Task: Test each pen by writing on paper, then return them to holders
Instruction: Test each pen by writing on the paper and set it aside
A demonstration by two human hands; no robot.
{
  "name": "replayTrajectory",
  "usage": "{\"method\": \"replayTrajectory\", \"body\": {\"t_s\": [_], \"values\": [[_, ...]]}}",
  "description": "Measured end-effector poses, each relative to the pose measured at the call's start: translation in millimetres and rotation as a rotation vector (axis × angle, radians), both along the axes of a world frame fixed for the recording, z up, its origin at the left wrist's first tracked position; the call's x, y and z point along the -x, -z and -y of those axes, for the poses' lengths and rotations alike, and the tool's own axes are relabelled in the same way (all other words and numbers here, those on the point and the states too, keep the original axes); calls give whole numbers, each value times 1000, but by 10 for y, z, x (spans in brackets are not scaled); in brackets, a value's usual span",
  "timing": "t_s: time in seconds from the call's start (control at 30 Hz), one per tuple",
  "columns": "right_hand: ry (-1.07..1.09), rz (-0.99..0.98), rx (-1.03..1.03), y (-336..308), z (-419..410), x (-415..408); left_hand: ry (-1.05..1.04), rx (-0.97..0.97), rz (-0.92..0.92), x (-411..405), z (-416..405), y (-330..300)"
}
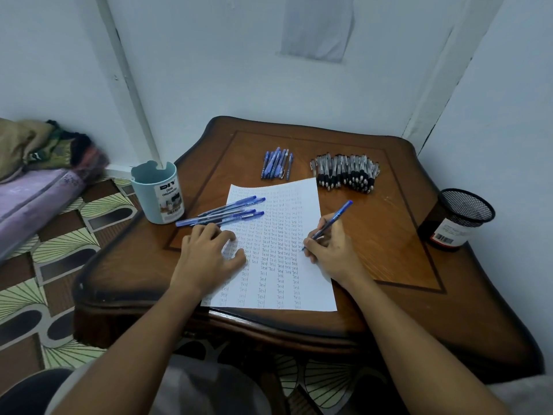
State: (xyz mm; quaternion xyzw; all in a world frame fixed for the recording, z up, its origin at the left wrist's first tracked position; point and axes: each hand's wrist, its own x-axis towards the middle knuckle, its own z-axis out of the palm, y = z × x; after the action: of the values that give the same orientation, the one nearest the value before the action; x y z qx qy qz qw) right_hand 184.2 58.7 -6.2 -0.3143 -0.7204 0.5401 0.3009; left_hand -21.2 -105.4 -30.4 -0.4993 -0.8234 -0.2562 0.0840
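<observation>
On paper (278, 250), blue pen (327, 224) gripped in right hand (332, 250)

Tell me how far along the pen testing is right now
Done: the paper is mostly covered in rows of "Test". In hand: the right hand writes with a blue pen while the left hand flattens the sheet. Left: four blue pens beside it, a blue bundle and a big black-grip pile lie out; the blue organizer and mesh cup show no pens.
</observation>
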Motion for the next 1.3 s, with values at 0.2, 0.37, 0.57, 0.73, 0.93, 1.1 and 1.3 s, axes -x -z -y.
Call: {"method": "replayTrajectory", "body": {"t_s": [0.2, 0.37, 0.57, 0.73, 0.93, 1.1, 1.3], "values": [[-7, -17, 20, 7, -6, -21, -13, -17, -23, 10, -7, 39], [18, -27, 23, -12, 0, -26, -8, -3, -14, 13, -8, 19], [11, 3, 21, 12, -5, -8, -5, 13, -2, 3, 7, 10], [16, 3, 35, -27, 16, 9, -4, 23, 5, 2, -3, -10], [41, -186, 267, -50, -27, 16, -10, 1, -3, -7, 6, 3], [91, -204, 383, -99, -39, 40, -10, -7, -5, 0, 4, 10], [143, -195, 417, -108, -59, 17, -7, 6, 0, -5, 1, -5]]}}
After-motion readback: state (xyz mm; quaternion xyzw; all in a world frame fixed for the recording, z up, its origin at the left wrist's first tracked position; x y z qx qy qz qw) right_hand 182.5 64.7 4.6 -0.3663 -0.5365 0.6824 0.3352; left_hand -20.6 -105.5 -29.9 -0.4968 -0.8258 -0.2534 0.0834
